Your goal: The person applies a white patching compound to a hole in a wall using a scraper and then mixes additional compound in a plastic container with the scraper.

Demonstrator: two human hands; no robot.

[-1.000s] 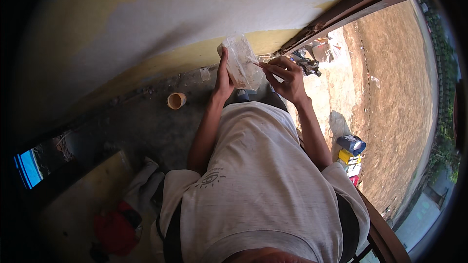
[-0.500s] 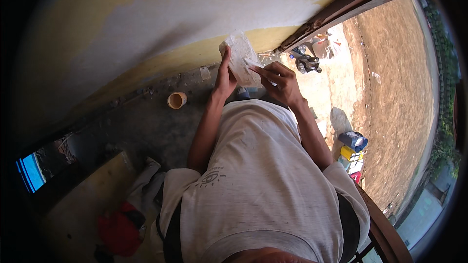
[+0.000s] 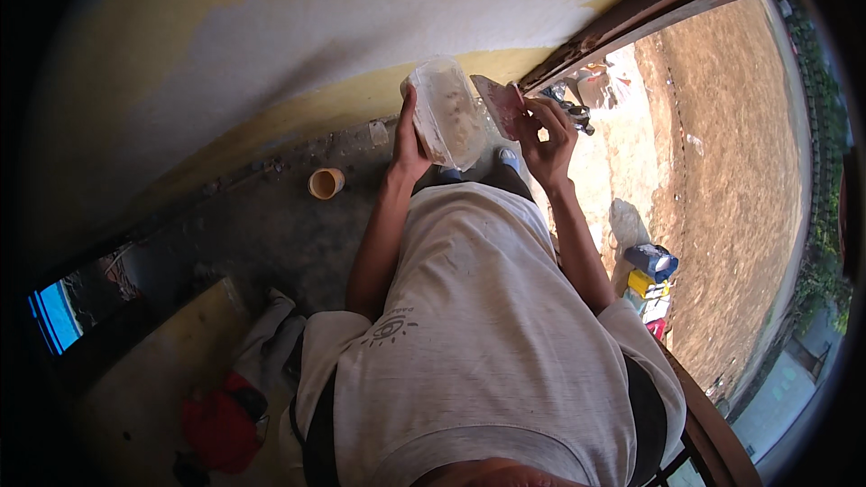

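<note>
My left hand (image 3: 410, 146) is closed round the side of a translucent plastic tub (image 3: 454, 117), tilted so that its inside shows. Whitish residue and small lumps cling to the tub's inner face. In my right hand (image 3: 551, 149) a thin, flat putty scraper (image 3: 498, 106) with a reddish, smeared surface is pinched between thumb and fingers. The scraper stands just right of the tub, with a small gap between them. Both things are held in front of the wall at about waist height.
A patchy white and yellow wall (image 3: 352, 9) rises ahead. On the floor at left stands an orange-yellow cup (image 3: 326, 184). A brown door frame (image 3: 622, 22) borders the sunlit ground at right, where bags and coloured containers (image 3: 651, 281) lie. Red cloth (image 3: 221, 424) is at lower left.
The scraper has come away from the tub to the right and turned, so its flat face shows. The tub has tipped, and its inside is more visible. Its holding hand has barely moved.
</note>
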